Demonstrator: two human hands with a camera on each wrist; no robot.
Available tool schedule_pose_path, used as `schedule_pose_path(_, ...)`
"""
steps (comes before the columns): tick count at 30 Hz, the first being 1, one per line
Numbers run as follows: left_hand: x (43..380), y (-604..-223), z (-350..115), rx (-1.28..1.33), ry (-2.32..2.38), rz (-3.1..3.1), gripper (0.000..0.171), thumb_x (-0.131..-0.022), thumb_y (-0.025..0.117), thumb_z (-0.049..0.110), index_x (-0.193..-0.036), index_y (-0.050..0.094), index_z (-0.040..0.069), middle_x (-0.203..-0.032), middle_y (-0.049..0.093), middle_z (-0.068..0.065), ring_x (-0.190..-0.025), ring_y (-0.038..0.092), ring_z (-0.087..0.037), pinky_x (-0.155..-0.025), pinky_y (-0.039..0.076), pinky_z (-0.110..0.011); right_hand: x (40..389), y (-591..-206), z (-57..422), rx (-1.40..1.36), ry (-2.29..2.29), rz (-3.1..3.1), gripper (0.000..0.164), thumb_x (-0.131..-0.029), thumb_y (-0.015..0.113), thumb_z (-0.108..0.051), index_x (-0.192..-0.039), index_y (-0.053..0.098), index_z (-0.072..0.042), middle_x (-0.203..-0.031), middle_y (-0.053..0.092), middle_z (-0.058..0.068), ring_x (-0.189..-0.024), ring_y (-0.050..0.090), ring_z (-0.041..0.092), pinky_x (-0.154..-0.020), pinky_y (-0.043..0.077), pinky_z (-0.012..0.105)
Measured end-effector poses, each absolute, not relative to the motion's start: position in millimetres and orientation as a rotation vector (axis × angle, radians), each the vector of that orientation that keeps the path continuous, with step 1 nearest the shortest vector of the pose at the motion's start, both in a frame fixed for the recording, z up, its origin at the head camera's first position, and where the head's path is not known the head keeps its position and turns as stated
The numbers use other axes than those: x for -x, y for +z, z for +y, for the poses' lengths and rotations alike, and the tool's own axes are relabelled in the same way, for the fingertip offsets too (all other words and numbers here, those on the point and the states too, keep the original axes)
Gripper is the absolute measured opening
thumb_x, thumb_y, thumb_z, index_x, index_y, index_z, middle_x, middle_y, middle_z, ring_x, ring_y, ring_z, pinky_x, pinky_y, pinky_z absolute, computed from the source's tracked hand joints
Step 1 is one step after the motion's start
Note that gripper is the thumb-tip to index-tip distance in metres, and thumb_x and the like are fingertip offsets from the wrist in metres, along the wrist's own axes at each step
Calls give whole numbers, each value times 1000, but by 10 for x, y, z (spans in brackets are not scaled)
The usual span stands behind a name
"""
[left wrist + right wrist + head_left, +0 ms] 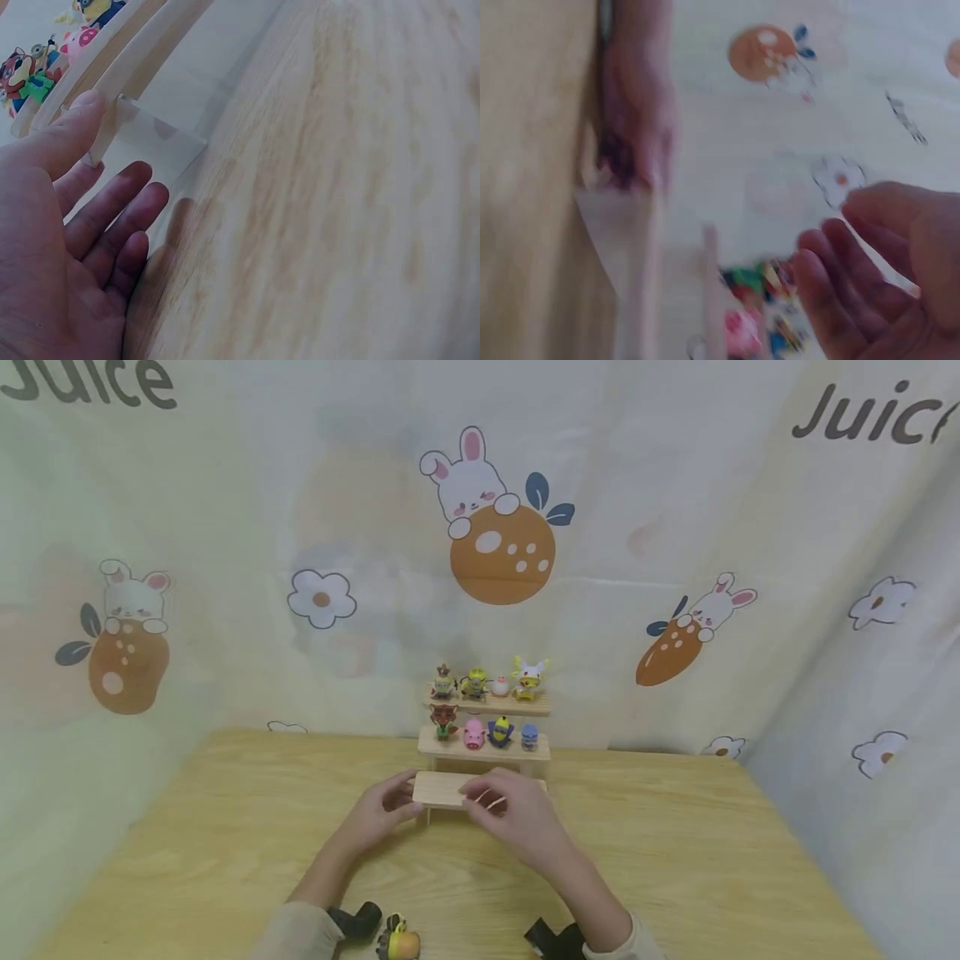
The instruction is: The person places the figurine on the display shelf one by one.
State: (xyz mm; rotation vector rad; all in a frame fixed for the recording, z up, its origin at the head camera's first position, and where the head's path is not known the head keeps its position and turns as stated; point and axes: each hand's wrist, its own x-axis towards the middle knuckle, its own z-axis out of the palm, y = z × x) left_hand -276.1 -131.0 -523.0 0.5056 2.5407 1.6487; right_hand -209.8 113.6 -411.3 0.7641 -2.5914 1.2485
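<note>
A tiered wooden display stand with clear supports stands at the back of the table. My left hand [377, 817] pinches the left end of its lowest shelf [437, 788], thumb on top and a finger below, as the left wrist view shows; the other fingers [124, 217] hang loosely bent. Over the right half of that shelf hovers my right hand [519, 814], its fingers [832, 277] relaxed and holding nothing. On the middle shelf [480, 752] are a fox figure [443, 723], a pink pig figure [474, 734] and others. No figure shows on the visible part of the lowest shelf.
Several small figures, including a white one with yellow [528, 678], line the top shelf [487, 702]. A yellow-orange figure [399, 942] lies on the wooden table [675, 843] near the left sleeve. A printed curtain [337, 510] hangs behind and at both sides.
</note>
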Motion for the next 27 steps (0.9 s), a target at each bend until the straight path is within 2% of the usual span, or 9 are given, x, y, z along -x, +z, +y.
schedule_pose_path(5,2749,-5227,-1356,-540,1648,2550,62,-89,66,27,-142,41,4,-118,63,-16,-105,62,-26,-88,51,-33,2009,-4286,891,-1065,1106,-2865,20,-88,68,-19,-107,69,-12,-98,70,-1,-80,62,0,-70,51,14)
schedule_pose_path(13,2758,-5226,-1314,-550,1634,2562,61,-90,65,17,-141,39,-4,-116,62,-22,-105,62,-34,-88,51,-41,1830,-4513,670,-1355,833,-2938,24,-86,68,-25,-108,69,-14,-95,68,-6,-76,59,-6,-65,44,6)
schedule_pose_path(19,2772,-5254,-1335,-547,1634,2562,62,-89,67,27,-141,43,4,-117,63,-16,-105,63,-27,-88,50,-35,1738,-4607,603,-1439,852,-2974,31,-83,68,-27,-113,67,-19,-100,63,-13,-79,54,-8,-68,44,9)
schedule_pose_path(27,2772,-5258,-1348,-567,1655,2558,66,-87,69,31,-141,43,4,-116,64,-16,-104,63,-27,-87,50,-30,1674,-4684,508,-1505,750,-3036,33,-86,70,-34,-116,66,-23,-96,58,-16,-76,46,-7,-67,41,11)
